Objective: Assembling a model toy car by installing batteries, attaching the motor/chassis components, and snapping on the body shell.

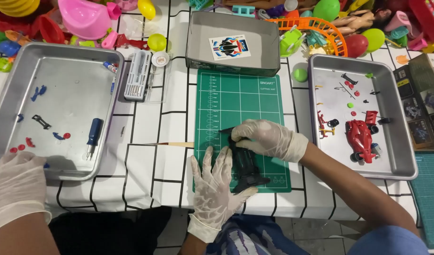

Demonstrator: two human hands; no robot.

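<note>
A black toy car body point(244, 165) lies lengthwise on a green cutting mat point(240, 101) in the middle of the table. My right hand point(266, 138), in a white glove, grips the car's upper end with curled fingers. My left hand point(217, 185), also gloved, lies flat on the mat's lower left part with its fingers spread. Its thumb rests against the car's lower end.
A metal tray point(18, 97) on the left holds a blue screwdriver point(93, 134) and small parts. Another person's gloved hand point(13, 184) rests at that tray's near corner. The right tray point(406, 156) holds a red racing car point(361, 138). A grey box point(236, 28), a tool case point(137, 75) and toys lie behind.
</note>
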